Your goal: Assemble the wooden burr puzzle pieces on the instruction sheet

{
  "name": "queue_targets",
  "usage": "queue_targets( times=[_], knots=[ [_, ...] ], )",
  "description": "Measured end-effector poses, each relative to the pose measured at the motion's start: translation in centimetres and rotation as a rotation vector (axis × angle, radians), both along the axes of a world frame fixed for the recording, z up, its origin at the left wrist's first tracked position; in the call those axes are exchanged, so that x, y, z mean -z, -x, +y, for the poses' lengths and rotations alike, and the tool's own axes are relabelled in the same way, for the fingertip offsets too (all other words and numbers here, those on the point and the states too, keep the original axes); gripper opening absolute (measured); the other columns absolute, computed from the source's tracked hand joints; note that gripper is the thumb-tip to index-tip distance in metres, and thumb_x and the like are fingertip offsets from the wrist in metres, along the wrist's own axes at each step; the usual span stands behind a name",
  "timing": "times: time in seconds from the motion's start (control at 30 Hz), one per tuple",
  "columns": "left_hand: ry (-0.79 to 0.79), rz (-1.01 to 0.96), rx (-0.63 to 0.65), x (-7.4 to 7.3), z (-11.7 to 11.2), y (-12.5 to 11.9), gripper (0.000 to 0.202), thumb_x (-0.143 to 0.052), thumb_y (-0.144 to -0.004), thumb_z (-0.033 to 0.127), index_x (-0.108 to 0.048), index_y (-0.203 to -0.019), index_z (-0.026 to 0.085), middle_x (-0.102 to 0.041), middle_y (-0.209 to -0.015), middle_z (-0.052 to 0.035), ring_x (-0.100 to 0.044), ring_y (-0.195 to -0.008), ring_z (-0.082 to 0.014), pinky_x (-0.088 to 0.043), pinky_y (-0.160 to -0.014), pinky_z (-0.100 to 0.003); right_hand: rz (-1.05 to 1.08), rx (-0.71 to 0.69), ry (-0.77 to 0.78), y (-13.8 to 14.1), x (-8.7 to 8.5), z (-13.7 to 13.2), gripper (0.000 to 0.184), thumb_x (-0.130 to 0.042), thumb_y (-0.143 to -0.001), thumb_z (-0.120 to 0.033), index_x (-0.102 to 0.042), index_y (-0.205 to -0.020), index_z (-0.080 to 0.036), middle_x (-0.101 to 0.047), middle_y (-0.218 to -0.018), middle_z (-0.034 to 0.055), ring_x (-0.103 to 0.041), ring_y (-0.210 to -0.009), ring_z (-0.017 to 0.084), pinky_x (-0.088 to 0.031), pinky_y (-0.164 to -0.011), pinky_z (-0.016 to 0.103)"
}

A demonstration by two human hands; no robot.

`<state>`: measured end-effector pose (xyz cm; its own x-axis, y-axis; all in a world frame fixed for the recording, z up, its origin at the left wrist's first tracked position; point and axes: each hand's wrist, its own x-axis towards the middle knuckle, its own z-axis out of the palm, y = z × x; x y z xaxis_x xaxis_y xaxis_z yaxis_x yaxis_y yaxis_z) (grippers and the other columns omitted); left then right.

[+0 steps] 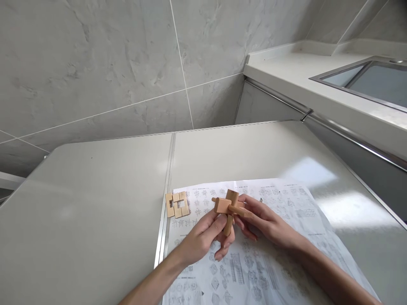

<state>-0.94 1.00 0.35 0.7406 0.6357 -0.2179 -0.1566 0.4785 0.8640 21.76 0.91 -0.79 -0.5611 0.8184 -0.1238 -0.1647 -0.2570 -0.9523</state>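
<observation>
A small wooden burr puzzle (228,206), several notched sticks crossed together, is held just above a printed instruction sheet (270,262). My left hand (206,237) pinches its lower upright stick from below. My right hand (265,220) grips a horizontal stick from the right with thumb and fingers. To the left, two or three loose notched wooden pieces (177,204) lie side by side at the sheet's upper left corner, apart from both hands.
The sheet lies on a pale grey table (89,203) with a metal seam (165,199) running down its middle. A tiled wall stands behind. A white counter (305,89) with a steel sink (369,80) rises at the right.
</observation>
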Motion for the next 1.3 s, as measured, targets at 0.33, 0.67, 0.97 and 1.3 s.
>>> queue_targets(
  times=[0.33, 0.67, 0.97, 1.3],
  knots=[
    [0.045, -0.094, 0.137, -0.19, 0.21, 0.38, 0.027, -0.056, -0.112, 0.045, -0.059, -0.113, 0.019, -0.039, -0.080, 0.0055, -0.031, -0.052, -0.0062, -0.043, -0.049, -0.022, 0.026, 0.000, 0.039, -0.03, 0.37, -0.16, 0.032, -0.052, -0.115, -0.052, -0.059, -0.107, -0.022, -0.059, -0.083, -0.0020, -0.050, -0.056, 0.009, -0.036, -0.055, 0.027],
    [0.083, -0.099, 0.137, 0.04, 0.35, 0.55, 0.039, -0.061, -0.108, 0.057, -0.059, -0.104, 0.018, -0.029, -0.064, 0.0106, -0.024, -0.047, -0.0077, -0.037, -0.044, -0.023, 0.092, -0.075, 0.100, -0.36, 0.56, -0.19, 0.032, -0.054, -0.115, -0.049, -0.060, -0.101, -0.021, -0.049, -0.077, -0.0040, -0.040, -0.057, 0.009, -0.032, -0.054, 0.025],
    [0.062, -0.112, 0.086, 0.45, 0.14, 0.38, 0.045, -0.059, -0.107, 0.062, -0.059, -0.095, 0.018, -0.044, -0.055, 0.0089, -0.032, -0.042, -0.0076, -0.040, -0.043, -0.023, 0.133, -0.141, 0.106, -0.82, 0.65, 0.03, 0.028, -0.054, -0.115, -0.043, -0.063, -0.104, -0.020, -0.062, -0.081, -0.0014, -0.047, -0.052, 0.007, -0.038, -0.055, 0.025],
    [0.081, -0.031, -0.019, 0.28, 0.26, 0.17, 0.058, -0.062, -0.098, 0.076, -0.060, -0.091, 0.019, -0.043, -0.057, 0.0094, -0.028, -0.043, -0.0064, -0.039, -0.043, -0.022, 0.241, 0.102, 0.261, -0.85, 0.53, 0.33, 0.032, -0.067, -0.109, -0.045, -0.065, -0.092, -0.018, -0.064, -0.079, -0.0004, -0.042, -0.047, 0.005, -0.035, -0.049, 0.022]
  ],
)
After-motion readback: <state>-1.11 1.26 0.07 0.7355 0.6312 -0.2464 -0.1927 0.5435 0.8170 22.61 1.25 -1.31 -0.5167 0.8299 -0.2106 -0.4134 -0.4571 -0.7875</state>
